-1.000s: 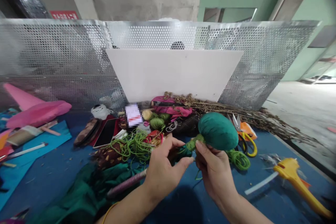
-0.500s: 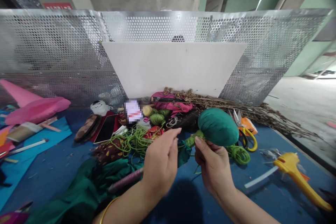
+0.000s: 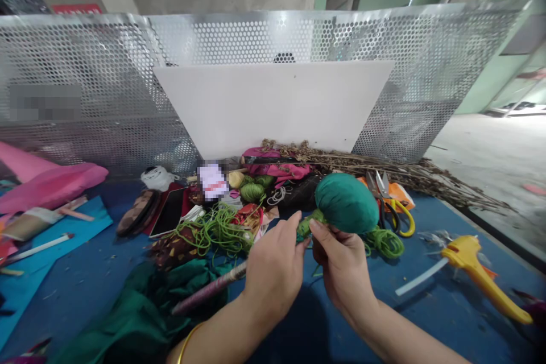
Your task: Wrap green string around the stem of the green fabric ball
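Observation:
A stuffed green fabric ball [image 3: 346, 203] has a narrow neck [image 3: 314, 217] wound with light green cord. My right hand [image 3: 344, 259] pinches this neck just below the ball, thumb on top. Fingers of my left hand [image 3: 275, 264] close round the neck's lower end, where darker green cloth shows between them. A stick wrapped in purplish-pink [image 3: 209, 290] runs beneath my left hand; whether it joins the neck is hidden. Under the stick lies loose dark green cloth [image 3: 123, 313]. Behind my left hand is a tangle of green cord [image 3: 217, 230].
Scissors with yellow and black handles [image 3: 394, 213], a green cord coil [image 3: 386, 243] and a yellow glue gun [image 3: 473, 264] lie to the right. Dry stems [image 3: 409, 173] stretch along the back before a white board [image 3: 277, 108]. A phone [image 3: 169, 213] and blue paper [image 3: 81, 233] are left.
My left hand has moved right and closed on the neck's lower end, its fingers straighter before. The right hand keeps its pinch. The view has shifted slightly.

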A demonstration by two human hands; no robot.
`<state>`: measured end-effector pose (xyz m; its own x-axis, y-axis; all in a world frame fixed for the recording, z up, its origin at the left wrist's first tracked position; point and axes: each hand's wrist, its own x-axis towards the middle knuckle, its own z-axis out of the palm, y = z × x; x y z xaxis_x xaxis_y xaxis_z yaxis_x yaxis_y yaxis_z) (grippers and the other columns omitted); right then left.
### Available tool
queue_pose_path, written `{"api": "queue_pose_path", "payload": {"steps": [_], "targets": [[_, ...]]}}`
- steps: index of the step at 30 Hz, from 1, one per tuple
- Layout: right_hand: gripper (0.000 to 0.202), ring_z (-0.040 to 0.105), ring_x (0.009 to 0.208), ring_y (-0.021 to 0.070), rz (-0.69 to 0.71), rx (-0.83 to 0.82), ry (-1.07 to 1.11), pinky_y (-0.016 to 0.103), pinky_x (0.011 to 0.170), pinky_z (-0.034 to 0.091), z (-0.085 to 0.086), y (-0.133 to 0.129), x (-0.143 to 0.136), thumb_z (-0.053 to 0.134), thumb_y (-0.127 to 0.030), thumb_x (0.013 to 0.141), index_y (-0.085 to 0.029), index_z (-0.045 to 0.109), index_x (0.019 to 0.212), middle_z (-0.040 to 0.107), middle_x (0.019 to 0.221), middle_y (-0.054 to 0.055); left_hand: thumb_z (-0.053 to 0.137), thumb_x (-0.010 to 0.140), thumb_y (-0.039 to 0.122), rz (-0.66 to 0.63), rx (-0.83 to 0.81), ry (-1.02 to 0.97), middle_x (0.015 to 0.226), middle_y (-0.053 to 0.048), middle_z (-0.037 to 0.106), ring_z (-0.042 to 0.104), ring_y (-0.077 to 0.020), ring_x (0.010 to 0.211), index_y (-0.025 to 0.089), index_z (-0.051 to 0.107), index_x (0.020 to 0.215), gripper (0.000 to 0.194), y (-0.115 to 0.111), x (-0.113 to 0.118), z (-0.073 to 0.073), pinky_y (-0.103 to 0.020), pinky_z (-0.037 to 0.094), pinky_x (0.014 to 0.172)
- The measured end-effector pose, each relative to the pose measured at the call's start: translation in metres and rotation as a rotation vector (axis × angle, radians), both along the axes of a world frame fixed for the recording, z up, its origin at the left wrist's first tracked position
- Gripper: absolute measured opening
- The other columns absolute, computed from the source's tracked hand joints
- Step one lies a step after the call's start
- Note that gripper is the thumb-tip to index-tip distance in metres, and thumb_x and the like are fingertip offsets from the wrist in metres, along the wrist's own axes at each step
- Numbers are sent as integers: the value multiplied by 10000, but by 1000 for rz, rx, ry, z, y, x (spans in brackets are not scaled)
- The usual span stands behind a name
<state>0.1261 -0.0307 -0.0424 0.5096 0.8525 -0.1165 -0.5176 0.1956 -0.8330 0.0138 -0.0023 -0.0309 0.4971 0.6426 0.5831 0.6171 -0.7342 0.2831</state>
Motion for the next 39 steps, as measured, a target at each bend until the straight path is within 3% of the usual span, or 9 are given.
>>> {"api": "queue_pose_path", "payload": {"steps": [6, 10, 14, 18, 21, 25, 29, 36, 39], "targets": [[385, 251, 402, 49, 13, 10, -38, 229, 380, 195, 0, -1, 0, 839, -347, 630, -176, 517, 509, 373, 434, -86, 539, 900, 281, -130, -737, -1, 676, 7, 665, 646, -184, 661, 186, 618, 878, 125, 10, -15, 32, -281, 453, 628], [390, 284, 396, 54, 36, 7, -44, 228, 381, 208, -2, 0, 0, 838, -355, 646, -175, 520, 509, 393, 426, -81, 488, 914, 274, -289, -943, -55, 689, 8, 631, 576, -138, 582, 157, 628, 957, 187, 20, -20, 38, -253, 441, 596], [383, 262, 400, 50, 34, 10, -40, 230, 385, 196, 0, 1, 2, 845, -346, 636, -175, 521, 524, 384, 432, -87, 479, 908, 237, -452, -1124, -188, 865, -20, 679, 603, -145, 740, 173, 648, 1142, 296, 29, -25, 37, -259, 478, 727], [366, 255, 408, 55, 35, 30, -72, 238, 389, 182, 1, 1, 3, 831, -352, 656, -176, 530, 544, 383, 441, -82, 506, 848, 197, -465, -1299, -380, 884, -40, 730, 657, -189, 862, 204, 689, 1159, 361, 34, -31, 32, -306, 502, 827], [384, 230, 416, 55, 34, 38, -75, 240, 393, 170, 0, 1, 2, 823, -348, 675, -181, 505, 538, 354, 444, -87, 485, 842, 247, -421, -1296, -496, 843, -60, 747, 675, -222, 833, 209, 745, 1048, 334, 33, -31, 31, -342, 537, 791], [380, 218, 423, 53, 30, 35, -74, 240, 396, 158, -2, 0, 1, 830, -343, 669, -178, 514, 537, 336, 452, -89, 508, 882, 439, -419, -1159, -415, 744, -50, 696, 628, -186, 739, 174, 752, 956, 368, 27, -24, 34, -293, 508, 729], [389, 219, 436, 54, 29, 12, -69, 234, 395, 165, -3, -1, -1, 836, -357, 655, -178, 509, 541, 328, 471, -89, 589, 840, 428, -233, -1055, -287, 616, 11, 587, 510, -127, 581, 129, 725, 920, 339, 20, -16, 34, -234, 418, 570], [418, 197, 435, 52, 44, -10, -72, 235, 385, 156, 0, 1, 0, 822, -384, 655, -186, 477, 528, 298, 468, -93, 533, 849, 249, -270, -1027, -203, 829, -44, 699, 637, -222, 861, 145, 666, 1145, 341, 21, -17, 35, -330, 504, 790], [413, 197, 436, 51, 48, -10, -61, 233, 387, 153, 1, 1, 1, 822, -375, 657, -187, 474, 537, 297, 471, -95, 543, 841, 222, -211, -876, -156, 978, -65, 709, 628, -251, 1011, 185, 644, 1128, 307, 19, -18, 35, -389, 482, 915]]}}
